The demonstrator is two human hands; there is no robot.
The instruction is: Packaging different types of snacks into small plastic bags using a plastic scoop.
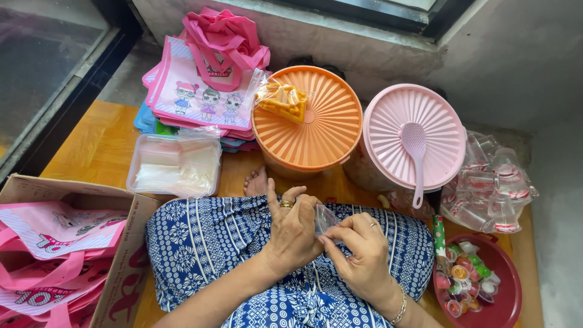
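A wooden floor of warm orange-brown boards runs under a rough grey wall and a dark window frame. The person sits on it, lap covered by a blue-and-white patterned cloth. Over the lap, the left hand [293,234] and the right hand [363,255] meet on a small clear plastic bag [325,218], thin and crinkled. The fingertips of both hands pinch its edges, fingers drawn narrow around it. What the bag holds, if anything, is too hard to make out.

Just beyond the fingers stands a round orange container [308,124] with a ribbed, sunburst lid, and a clear packet of yellow wafer-like snacks [284,100] lies on top. Beside it, to the right, a pink container [414,136] with the same ribbed lid carries a pink plastic scoop [416,158]. To the left of the fingers sits a shallow clear tray [175,165] of flat plastic bags, and past it a stack of pink cloth bags [203,91] printed with cartoon dolls. A cardboard box [121,255] at far left, cut off by the frame, holds more. Right of the fingers, a dark red bowl [513,291] holds small jelly cups, partly cut off, under a clear sack of plastic cups [492,185].
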